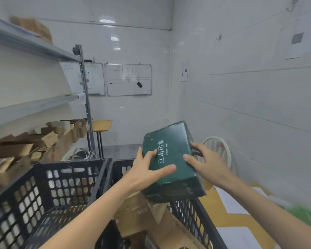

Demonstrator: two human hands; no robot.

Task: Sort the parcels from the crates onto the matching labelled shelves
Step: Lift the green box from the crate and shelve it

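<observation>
- The person is holding a dark green parcel (171, 159) in both hands, lifted above the right-hand black crate (192, 214), over its right rim towards the far corner.
- The parcel is tilting, its printed top face with pale lettering turning towards the camera.
- The left hand (147, 169) is gripping the parcel's left edge, its thumb lying flat across the top face and its fingers curling over the far side.
- The right hand (205, 162) is clasping the parcel's right edge, thumb on the top face and fingers wrapping round the side.
- Brown cardboard parcels (138, 214) are lying inside the right-hand crate, beneath the green one.
- A second black crate (43, 186) is standing just beside it on the left, rims touching; its contents are too blurred to tell.
- A metal shelf unit (34, 108) is running along the left wall, with cardboard boxes (48, 139) crowding its lower shelf up to the front edge.
- A whiteboard (128, 79) is hanging on the far wall, and a white fan (221, 150) is standing behind the right hand.
</observation>
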